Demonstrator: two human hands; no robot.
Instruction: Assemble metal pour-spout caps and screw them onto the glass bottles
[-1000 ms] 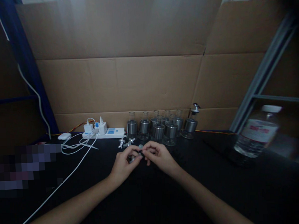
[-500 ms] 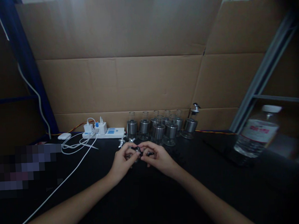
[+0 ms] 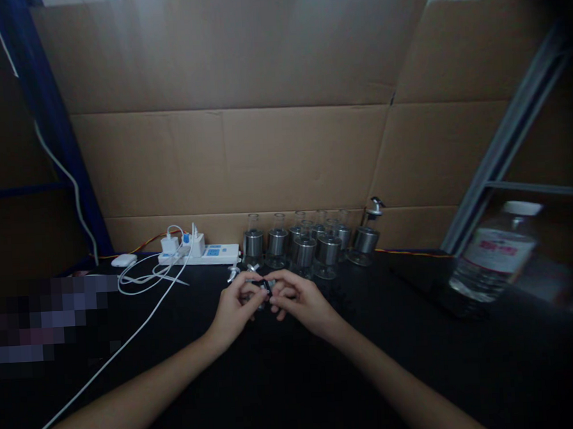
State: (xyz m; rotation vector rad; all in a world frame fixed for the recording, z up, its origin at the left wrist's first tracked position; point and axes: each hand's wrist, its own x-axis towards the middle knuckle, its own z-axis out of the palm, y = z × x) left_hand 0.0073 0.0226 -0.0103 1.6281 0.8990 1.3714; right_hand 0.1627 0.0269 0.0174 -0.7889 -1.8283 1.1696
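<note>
My left hand (image 3: 238, 303) is closed, its thumb and fingers pinching a small black and silver piece (image 3: 266, 284) over the dark table. From the other side my right hand (image 3: 298, 300) grips the same piece with its thumb and index fingertips. Both sets of fingertips meet at it and cover much of its shape. Just behind the left hand, silver spout-like tops (image 3: 232, 273) lie on the table. Several glass bottles with metal sleeves (image 3: 303, 252) stand in a cluster beyond the hands. One bottle (image 3: 366, 239) at the cluster's right end carries a silver and black spout.
A white power strip (image 3: 226, 253) with plugged-in chargers and looping white cables (image 3: 148, 321) lies at the left. A large clear water bottle (image 3: 495, 255) with a white cap stands at the right. Cardboard panels (image 3: 230, 160) close off the back of the black table.
My right fingertips have shifted slightly onto the small piece. The dark bit seen under my right fingers before no longer shows there. The left hand and the bottles stay put.
</note>
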